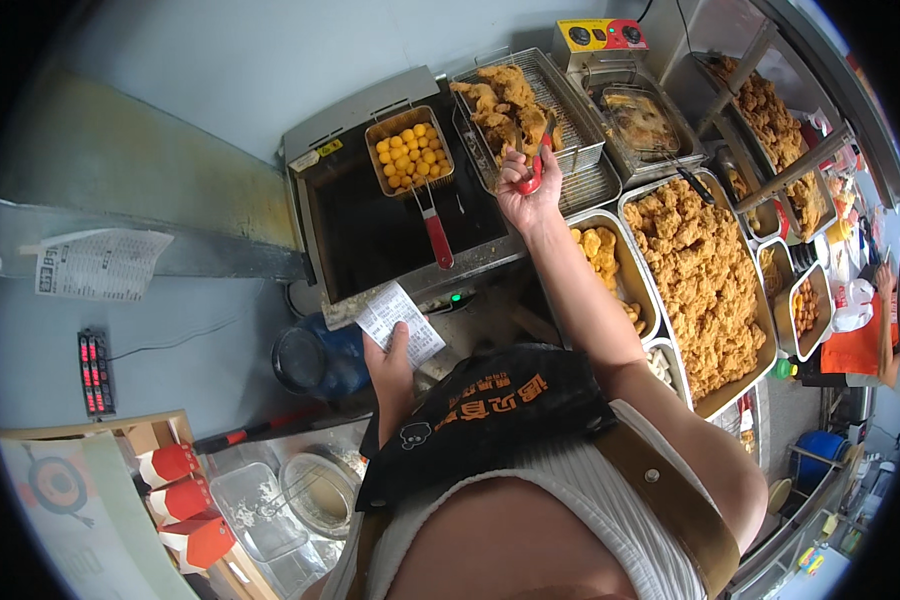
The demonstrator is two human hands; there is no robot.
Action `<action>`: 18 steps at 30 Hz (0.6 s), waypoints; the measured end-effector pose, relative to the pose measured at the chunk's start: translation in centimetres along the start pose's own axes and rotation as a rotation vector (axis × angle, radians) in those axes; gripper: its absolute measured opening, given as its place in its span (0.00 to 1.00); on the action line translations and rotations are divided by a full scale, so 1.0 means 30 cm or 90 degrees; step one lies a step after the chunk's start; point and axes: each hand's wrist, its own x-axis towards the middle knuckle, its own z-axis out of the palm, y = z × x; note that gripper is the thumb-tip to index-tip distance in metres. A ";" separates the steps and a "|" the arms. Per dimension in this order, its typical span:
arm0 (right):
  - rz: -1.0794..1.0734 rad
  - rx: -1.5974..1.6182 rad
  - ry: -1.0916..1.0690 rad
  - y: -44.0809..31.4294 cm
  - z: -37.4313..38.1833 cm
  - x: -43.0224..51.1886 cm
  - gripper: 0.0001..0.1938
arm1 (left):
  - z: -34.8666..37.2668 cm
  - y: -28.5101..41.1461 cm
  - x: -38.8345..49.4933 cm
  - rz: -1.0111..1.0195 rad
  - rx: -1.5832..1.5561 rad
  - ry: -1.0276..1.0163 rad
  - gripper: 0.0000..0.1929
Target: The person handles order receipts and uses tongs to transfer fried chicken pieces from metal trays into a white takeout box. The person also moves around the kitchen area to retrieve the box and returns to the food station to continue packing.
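Observation:
My right hand [531, 184] is closed around the red handles of a pair of scissors or shears [540, 161], whose far end reaches into large pieces of fried chicken [504, 94] on a wire rack [562, 82]. Between the thumb and fingers of my left hand [392, 364] is a printed paper slip [411, 321], held near the front edge of the fryer [390, 247]. A wire basket of round yellow fried balls [412, 154], with a red handle [438, 238], sits over the dark fryer well.
A smaller fryer [637, 124] stands behind the rack. To the right lie a big tray of fried chicken pieces [694, 292] and a tray of nuggets [600, 251]. A blue barrel [330, 360] is at lower left. A co-worker's arm [886, 322] shows at far right.

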 end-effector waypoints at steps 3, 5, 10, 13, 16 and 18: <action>-0.060 0.073 0.030 -0.012 0.011 0.055 0.25 | 0.020 0.001 0.002 -0.002 -0.017 -0.006 0.20; -0.094 0.065 0.032 -0.002 0.045 0.111 0.23 | 0.027 0.000 0.007 -0.008 0.002 -0.013 0.19; -0.218 0.105 0.138 0.042 0.174 0.305 0.19 | 0.034 -0.003 0.024 -0.037 0.049 -0.068 0.18; -0.260 0.146 0.065 0.039 0.259 0.396 0.22 | 0.040 -0.001 0.033 -0.041 0.061 -0.089 0.18; -0.297 0.216 0.103 0.023 0.349 0.454 0.19 | 0.049 0.006 0.041 -0.029 0.074 -0.079 0.18; -0.310 0.221 0.125 0.014 0.369 0.471 0.17 | 0.053 0.012 0.046 -0.016 0.079 -0.079 0.18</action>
